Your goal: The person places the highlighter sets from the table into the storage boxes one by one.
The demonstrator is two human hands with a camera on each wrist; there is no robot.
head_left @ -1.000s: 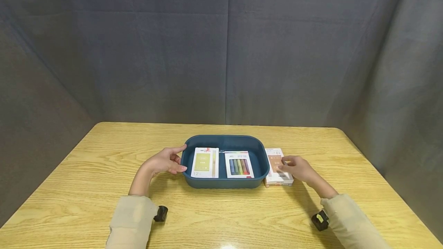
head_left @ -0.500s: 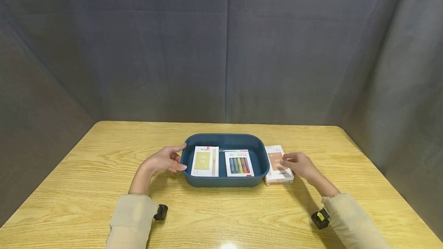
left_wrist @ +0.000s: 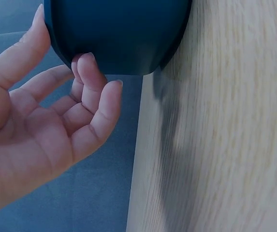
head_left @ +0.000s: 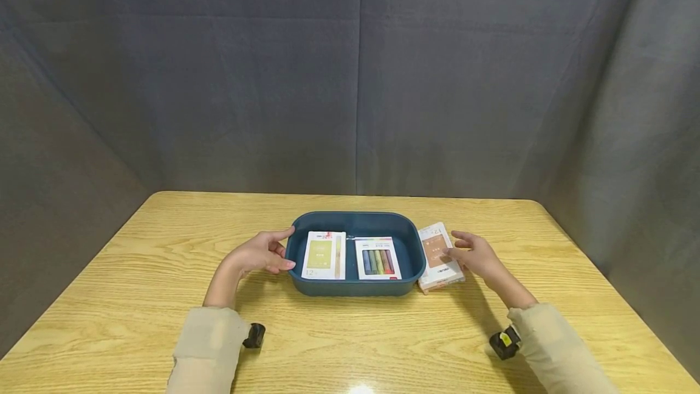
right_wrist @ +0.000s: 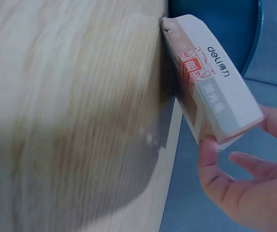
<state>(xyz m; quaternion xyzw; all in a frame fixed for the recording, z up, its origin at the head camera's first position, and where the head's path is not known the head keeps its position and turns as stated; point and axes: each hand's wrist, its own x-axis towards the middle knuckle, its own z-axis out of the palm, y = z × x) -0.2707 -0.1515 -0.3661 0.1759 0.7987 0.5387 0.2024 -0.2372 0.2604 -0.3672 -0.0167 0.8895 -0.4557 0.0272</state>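
My left hand (head_left: 262, 254) holds the left end of a dark blue tray (head_left: 355, 289); in the left wrist view, the thumb meets the rim and curled fingers lie against the end wall. Inside the tray lie a white box with a yellow-green panel (head_left: 320, 255) and a box of coloured crayons with a window (head_left: 378, 259). Right of the tray, my right hand (head_left: 477, 255) pinches a white box with an orange panel (head_left: 435, 250) by its right edge. The right wrist view shows this deli box (right_wrist: 211, 77) tilted, its gripped side raised off the table.
Everything sits on a wood-grain table (head_left: 328, 339). A grey-blue curtain (head_left: 350, 78) hangs behind and along both sides. Small black wrist devices are on the left sleeve (head_left: 210, 345) and right sleeve (head_left: 552, 345).
The orange-panelled box has gone from lying flat to tilted and slightly turned, its right side lifted by my right hand. My left hand and the tray have stayed put.
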